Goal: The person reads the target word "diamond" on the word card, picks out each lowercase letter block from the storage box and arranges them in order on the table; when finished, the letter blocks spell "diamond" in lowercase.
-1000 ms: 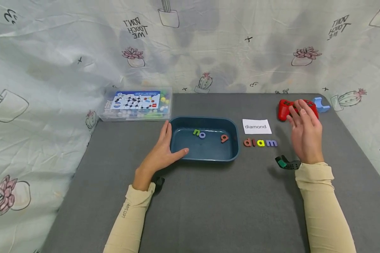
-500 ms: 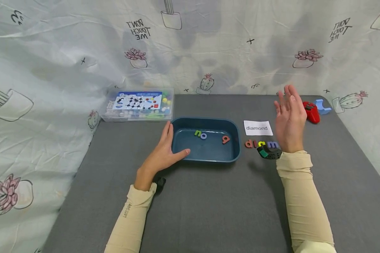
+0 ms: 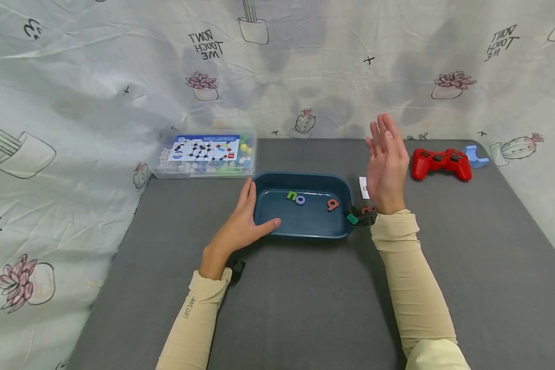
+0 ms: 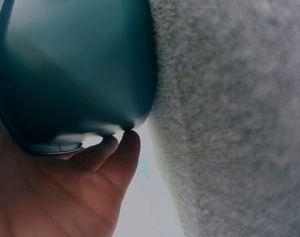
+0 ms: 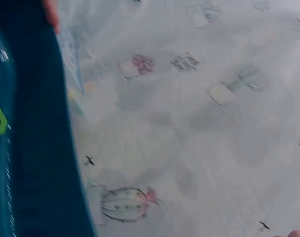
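Note:
In the head view my left hand [image 3: 236, 226] grips the left end of a dark blue-green plastic tray [image 3: 305, 235], its thumb over the near rim. The left wrist view has fingertips against the wall of the tray [image 4: 81, 64]. Inside the tray lie a green letter n [image 3: 292, 196], a lavender letter o [image 3: 300, 200] and a reddish letter [image 3: 333, 205]. My right hand [image 3: 388, 169] is raised just right of the tray with fingers extended, holding nothing. It hides most of a white word card [image 3: 364, 188]. One reddish letter [image 3: 366, 209] shows beside the wrist; the other letters there are hidden.
A clear box [image 3: 204, 172] of molecule-model parts stands at the back left. At the back right are a red game controller [image 3: 441, 163] and a light blue plastic piece [image 3: 475, 156]. A printed cloth hangs behind the grey table [image 3: 305, 308].
My right hand has moved left from in front of the game controller to near the tray, now covering the card and the letter row. My left hand keeps its hold on the tray.

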`<state>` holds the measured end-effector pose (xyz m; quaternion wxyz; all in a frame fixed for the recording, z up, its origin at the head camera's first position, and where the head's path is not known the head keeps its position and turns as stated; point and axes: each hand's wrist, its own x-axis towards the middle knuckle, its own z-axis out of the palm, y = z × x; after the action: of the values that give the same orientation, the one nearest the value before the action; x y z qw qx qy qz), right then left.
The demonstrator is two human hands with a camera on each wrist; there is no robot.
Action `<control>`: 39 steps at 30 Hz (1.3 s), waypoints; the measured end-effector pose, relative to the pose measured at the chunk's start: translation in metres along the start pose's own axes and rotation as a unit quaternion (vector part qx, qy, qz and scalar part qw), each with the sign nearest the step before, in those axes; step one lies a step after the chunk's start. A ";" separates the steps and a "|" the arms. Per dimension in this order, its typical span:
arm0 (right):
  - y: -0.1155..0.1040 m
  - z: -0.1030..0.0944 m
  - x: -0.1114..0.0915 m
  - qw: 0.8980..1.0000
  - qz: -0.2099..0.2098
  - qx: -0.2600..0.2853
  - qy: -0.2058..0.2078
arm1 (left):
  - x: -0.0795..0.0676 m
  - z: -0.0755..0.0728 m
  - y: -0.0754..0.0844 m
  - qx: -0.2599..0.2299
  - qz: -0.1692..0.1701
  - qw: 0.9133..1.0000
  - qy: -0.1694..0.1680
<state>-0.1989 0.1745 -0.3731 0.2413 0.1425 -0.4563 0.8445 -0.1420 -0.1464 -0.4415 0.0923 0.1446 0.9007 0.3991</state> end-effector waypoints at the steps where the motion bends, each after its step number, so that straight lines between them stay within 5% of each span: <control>1: 0.003 0.003 -0.001 1.000 0.003 -0.004 -0.004 | 0.000 0.000 0.000 0.000 -0.001 1.000 0.000; 10: 0.030 0.019 -0.007 0.997 0.022 -0.047 -0.049 | 0.000 0.000 0.001 0.001 -0.007 1.000 0.001; 19: 0.051 0.017 -0.017 0.977 0.084 -0.119 -0.154 | 0.001 0.002 0.000 -0.006 -0.002 1.000 0.000; 26: 0.052 0.013 -0.021 0.945 0.144 -0.175 -0.236 | 0.001 0.001 -0.002 -0.015 -0.002 1.000 0.005; 39: 0.058 0.003 -0.022 0.881 0.243 -0.246 -0.322 | 0.001 0.001 -0.003 -0.016 -0.001 1.000 0.005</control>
<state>-0.2109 0.1387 -0.4221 -0.1041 0.2276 -0.7222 0.6449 -0.1430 -0.1472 -0.4448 0.0910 0.1400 0.8948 0.4140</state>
